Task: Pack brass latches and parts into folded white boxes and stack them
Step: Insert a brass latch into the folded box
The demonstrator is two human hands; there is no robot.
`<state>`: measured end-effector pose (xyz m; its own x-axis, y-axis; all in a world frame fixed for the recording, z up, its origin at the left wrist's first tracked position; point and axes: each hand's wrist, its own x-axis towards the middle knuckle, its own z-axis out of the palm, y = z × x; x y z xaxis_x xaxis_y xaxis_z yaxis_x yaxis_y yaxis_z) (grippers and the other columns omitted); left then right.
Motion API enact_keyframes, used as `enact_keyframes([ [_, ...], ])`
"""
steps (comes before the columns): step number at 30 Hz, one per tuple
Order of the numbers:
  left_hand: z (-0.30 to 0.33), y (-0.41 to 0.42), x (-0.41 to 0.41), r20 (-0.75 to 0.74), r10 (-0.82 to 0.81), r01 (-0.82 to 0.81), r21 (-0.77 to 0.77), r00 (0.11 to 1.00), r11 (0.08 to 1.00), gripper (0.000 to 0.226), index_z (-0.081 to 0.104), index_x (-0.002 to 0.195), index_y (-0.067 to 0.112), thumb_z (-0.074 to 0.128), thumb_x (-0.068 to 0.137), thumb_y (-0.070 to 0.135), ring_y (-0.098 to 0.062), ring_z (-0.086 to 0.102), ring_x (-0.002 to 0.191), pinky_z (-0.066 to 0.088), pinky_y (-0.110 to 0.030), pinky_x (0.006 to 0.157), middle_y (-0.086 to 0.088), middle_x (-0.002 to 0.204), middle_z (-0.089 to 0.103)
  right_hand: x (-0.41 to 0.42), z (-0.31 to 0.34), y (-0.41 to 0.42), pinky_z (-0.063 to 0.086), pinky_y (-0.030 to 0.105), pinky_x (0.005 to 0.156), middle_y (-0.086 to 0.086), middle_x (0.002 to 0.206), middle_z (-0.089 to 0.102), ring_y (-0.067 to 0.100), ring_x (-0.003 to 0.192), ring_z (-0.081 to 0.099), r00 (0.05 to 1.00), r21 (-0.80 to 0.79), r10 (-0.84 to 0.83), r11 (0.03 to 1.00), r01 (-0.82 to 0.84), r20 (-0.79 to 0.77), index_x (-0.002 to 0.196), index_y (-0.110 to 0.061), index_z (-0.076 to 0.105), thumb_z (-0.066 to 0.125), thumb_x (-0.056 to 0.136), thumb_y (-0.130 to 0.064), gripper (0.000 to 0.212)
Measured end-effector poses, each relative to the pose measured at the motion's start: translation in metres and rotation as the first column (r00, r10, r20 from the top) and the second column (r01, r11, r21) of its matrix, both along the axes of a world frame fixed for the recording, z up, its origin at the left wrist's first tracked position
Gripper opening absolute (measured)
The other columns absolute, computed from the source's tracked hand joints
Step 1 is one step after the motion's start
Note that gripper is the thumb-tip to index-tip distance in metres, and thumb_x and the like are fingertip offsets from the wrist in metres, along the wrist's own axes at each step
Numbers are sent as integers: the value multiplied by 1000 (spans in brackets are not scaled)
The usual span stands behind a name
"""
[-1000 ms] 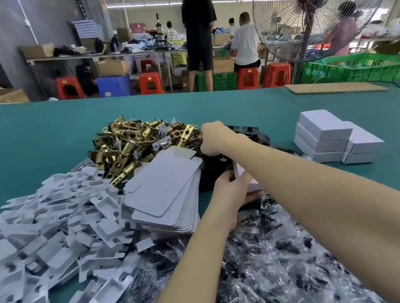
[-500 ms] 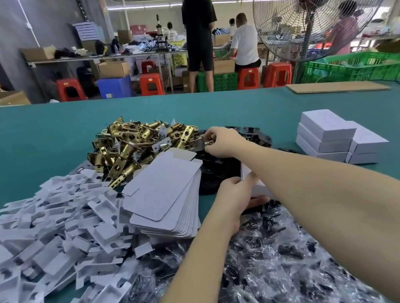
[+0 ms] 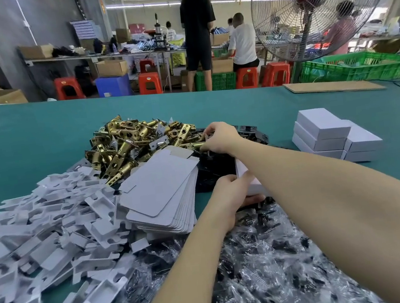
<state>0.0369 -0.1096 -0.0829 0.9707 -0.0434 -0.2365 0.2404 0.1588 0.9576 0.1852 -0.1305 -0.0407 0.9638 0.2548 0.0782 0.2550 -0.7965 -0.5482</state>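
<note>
A cylindrical brass latch (image 3: 194,146) is pinched by the curled fingers of the right hand (image 3: 220,137) at the right edge of the tangled heap of brass latches (image 3: 129,142), toward twelve o'clock. Nearer, at about six o'clock of that hand, a partly folded white cardboard box (image 3: 243,171) is gripped by the left hand (image 3: 227,195); how far the box is opened is hidden by the right forearm. If the latch is snagged on neighbours, several could be dragged out and scattered over the green table (image 3: 17,148). The fanned stack of flat white box blanks (image 3: 160,189) at nine o'clock could be knocked askew by the left wrist. The finished white boxes (image 3: 330,135) are stacked at three o'clock, well apart.
</note>
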Motion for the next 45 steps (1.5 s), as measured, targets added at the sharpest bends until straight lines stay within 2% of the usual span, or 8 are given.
enact_keyframes([
  [7, -3, 0, 1, -10, 31, -30, 7, 999, 1000, 41, 56, 118, 1, 67, 97, 35, -29, 76, 93, 57, -42, 97, -9, 119, 70, -8, 11, -2, 43, 22, 53, -4, 94, 63, 6, 68, 60, 998, 102, 55, 993, -56, 13, 105, -27, 58, 71, 84, -14, 28],
  [12, -4, 1, 1, 37, 118, -115, -94, 992, 989, 37, 50, 129, 5, 66, 97, 16, -24, 71, 95, 62, -37, 84, -12, 120, 64, -25, 45, -5, 53, 27, 84, -9, 109, 69, 14, 96, 64, 966, 19, 71, 997, -78, 248, 112, -30, 71, 66, 88, -18, 27],
  [15, -2, 3, -1, 50, 120, -114, -104, 992, 988, 37, 50, 128, 8, 68, 95, 11, -22, 67, 102, 62, -32, 79, -10, 122, 61, -40, 71, -19, 56, 30, 90, -8, 110, 69, 14, 102, 67, 954, 272, -59, 962, -24, 294, 111, -27, 72, 74, 84, -18, 28],
  [20, 0, 5, -2, 58, 147, -141, -109, 987, 984, 40, 51, 126, 11, 70, 91, 4, -25, 67, 106, 62, -40, 87, -10, 122, 61, -82, 95, -59, 61, 25, 68, 9, 93, 72, 24, 82, 74, 982, 976, 147, 198, 91, -121, 126, -4, 62, 77, 85, 0, 43],
  [24, 1, 6, -3, 185, 210, -217, 19, 960, 976, 41, 55, 118, 22, 70, 87, 1, -30, 66, 108, 58, -47, 93, -10, 119, 65, -116, 77, -93, 60, 23, 72, 8, 90, 70, 17, 81, 73, 898, 989, 416, 27, 149, -146, 119, 0, 67, 67, 93, -3, 26],
  [33, 4, 5, -9, 229, 260, -302, 172, 938, 938, 17, 49, 85, 21, 56, 69, 20, -15, 48, 78, 36, -29, 60, 1, 87, 54, -137, 64, -118, 58, 23, 64, -6, 97, 78, 16, 90, 77, 998, 842, 61, 539, -16, -20, 111, -22, 74, 72, 95, -28, 18],
  [36, 3, 7, -9, 221, 247, -290, 194, 943, 937, 15, 47, 83, 22, 56, 82, 10, -14, 48, 78, 33, -29, 61, 2, 86, 52, -133, 67, -120, 60, 34, 83, -12, 91, 79, 8, 94, 74, 993, 674, -19, 736, -62, 112, 100, -30, 79, 75, 90, -41, 15],
  [45, 6, 4, -10, 192, 121, -160, 206, 974, 965, 28, 50, 109, 16, 54, 85, 1, -15, 52, 88, 41, -32, 72, -4, 102, 58, -127, 66, -118, 55, 20, 79, -10, 83, 77, 4, 81, 72, 969, 517, -80, 854, -54, 233, 98, -30, 77, 84, 81, -40, 22],
])
